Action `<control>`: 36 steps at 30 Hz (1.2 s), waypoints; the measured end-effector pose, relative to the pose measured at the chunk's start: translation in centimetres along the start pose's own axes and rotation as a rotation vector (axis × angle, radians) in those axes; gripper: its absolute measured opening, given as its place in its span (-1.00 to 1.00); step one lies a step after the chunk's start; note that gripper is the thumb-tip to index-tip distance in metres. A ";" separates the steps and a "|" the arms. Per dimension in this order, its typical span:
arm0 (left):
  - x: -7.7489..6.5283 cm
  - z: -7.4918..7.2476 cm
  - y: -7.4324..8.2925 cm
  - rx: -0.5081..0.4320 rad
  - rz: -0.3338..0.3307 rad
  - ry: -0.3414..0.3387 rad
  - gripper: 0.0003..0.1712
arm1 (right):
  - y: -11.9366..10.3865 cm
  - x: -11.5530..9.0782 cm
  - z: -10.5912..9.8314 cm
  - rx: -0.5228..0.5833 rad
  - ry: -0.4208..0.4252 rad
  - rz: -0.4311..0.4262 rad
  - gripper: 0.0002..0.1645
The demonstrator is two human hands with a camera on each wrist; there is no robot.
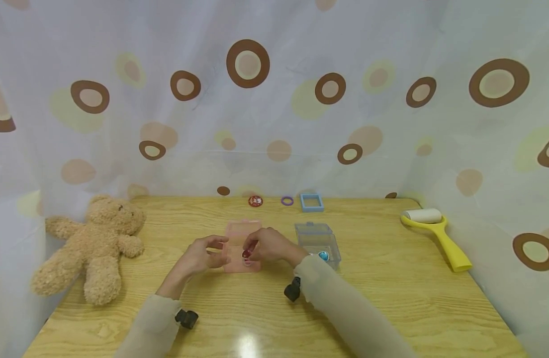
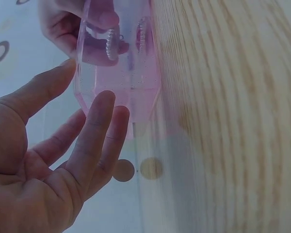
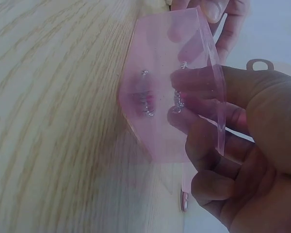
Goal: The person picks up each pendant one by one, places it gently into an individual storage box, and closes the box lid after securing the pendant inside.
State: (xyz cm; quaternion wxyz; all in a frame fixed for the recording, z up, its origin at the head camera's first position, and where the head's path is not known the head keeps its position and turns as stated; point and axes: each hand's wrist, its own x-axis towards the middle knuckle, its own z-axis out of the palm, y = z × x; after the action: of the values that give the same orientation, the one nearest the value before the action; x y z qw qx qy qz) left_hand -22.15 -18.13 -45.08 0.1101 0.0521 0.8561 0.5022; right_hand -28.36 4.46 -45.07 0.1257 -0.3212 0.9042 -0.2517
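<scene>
A pink see-through box (image 1: 239, 267) stands on the table with its lid tipped back. My right hand (image 1: 271, 244) reaches over its right side and pinches a red jewel with silver beaded trim (image 1: 246, 255) inside the walls. The beaded edge (image 2: 110, 44) shows between the fingertips in the left wrist view. On the box's left side, my left hand (image 1: 202, 254) has its fingers extended, fingertips right at the wall. Next to my right forearm, a grey see-through box (image 1: 319, 240) lies open with a blue jewel (image 1: 323, 255) in it.
Behind the boxes lie a round red piece (image 1: 255, 201), a purple ring (image 1: 282, 201) and a blue square frame (image 1: 304, 204). A teddy bear (image 1: 97, 241) sits at left. A yellow-handled lint roller (image 1: 451, 248) lies at right, by the patterned curtain (image 1: 301, 139).
</scene>
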 end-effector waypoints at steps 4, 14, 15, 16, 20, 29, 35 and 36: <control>0.0 0.0 0.1 0.005 0.008 -0.003 -0.38 | 0.0 0.2 0.2 -0.010 -0.012 0.005 -0.84; 0.0 0.1 0.2 -0.005 -0.001 -0.007 -0.38 | -0.2 0.2 -0.1 -0.026 -0.018 -0.011 -0.82; 0.0 0.1 0.1 -0.006 -0.001 -0.007 -0.38 | -0.2 0.1 -0.1 -0.025 -0.018 -0.011 -0.82; 0.1 0.1 0.1 -0.006 -0.002 -0.006 -0.38 | -0.1 0.1 -0.1 -0.025 -0.018 -0.009 -0.81; 0.0 0.0 0.0 0.001 -0.002 0.000 -0.38 | 0.1 0.0 -0.1 0.010 -0.010 -0.001 -0.80; 0.0 0.0 0.0 0.017 0.007 -0.002 -0.38 | 0.6 -0.5 -1.0 0.081 0.032 -0.048 -0.78; 0.0 0.1 -0.1 0.023 0.012 0.001 -0.38 | 0.8 -1.0 -2.0 0.120 0.100 -0.066 -0.78; 0.1 0.1 -0.1 0.027 0.014 0.001 -0.38 | 0.8 -1.1 -2.1 0.127 0.117 -0.059 -0.78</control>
State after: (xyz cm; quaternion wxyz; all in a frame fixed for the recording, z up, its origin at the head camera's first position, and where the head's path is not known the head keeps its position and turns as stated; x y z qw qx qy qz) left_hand -22.17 -18.09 -45.24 0.1056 0.0593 0.8624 0.4915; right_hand -28.81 6.52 -43.65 0.0853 -0.3240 0.8823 -0.3305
